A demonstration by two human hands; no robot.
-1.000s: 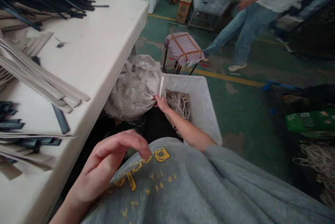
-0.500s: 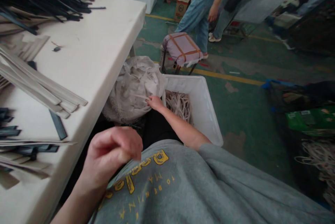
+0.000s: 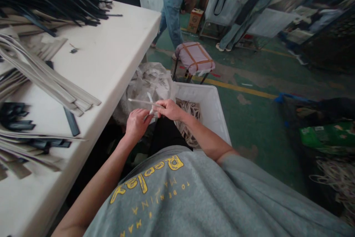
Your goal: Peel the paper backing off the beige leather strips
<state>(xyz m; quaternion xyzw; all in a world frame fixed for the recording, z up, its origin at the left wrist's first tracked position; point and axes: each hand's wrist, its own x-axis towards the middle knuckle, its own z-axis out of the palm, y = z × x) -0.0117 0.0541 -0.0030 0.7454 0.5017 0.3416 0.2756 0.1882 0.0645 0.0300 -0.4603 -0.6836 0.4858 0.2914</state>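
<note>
My right hand [image 3: 171, 109] is closed on a thin pale strap [image 3: 141, 101], whose free end sticks out to the left. Close beside it, the fingers of my left hand [image 3: 137, 123] pinch a narrow white strip [image 3: 150, 97] that stands up and crosses the strap. The two hands nearly touch above my lap. Behind them sits a clear plastic bag [image 3: 155, 76] of pale material. To the right of my right wrist, a white plastic bin [image 3: 215, 109] holds a tangle of pale straps [image 3: 191, 113].
On the left, a white table [image 3: 124, 33] carries pale flat straps [image 3: 52, 78] and a heap of black straps [image 3: 61, 0]. A stool with a lilac cushion [image 3: 195, 56] stands past the bin. A person [image 3: 173, 7] walks behind it. A green package [image 3: 327, 137] lies at right.
My left hand has come forward from near my chest to meet my right hand and now pinches the white strip. The person in the background has moved left.
</note>
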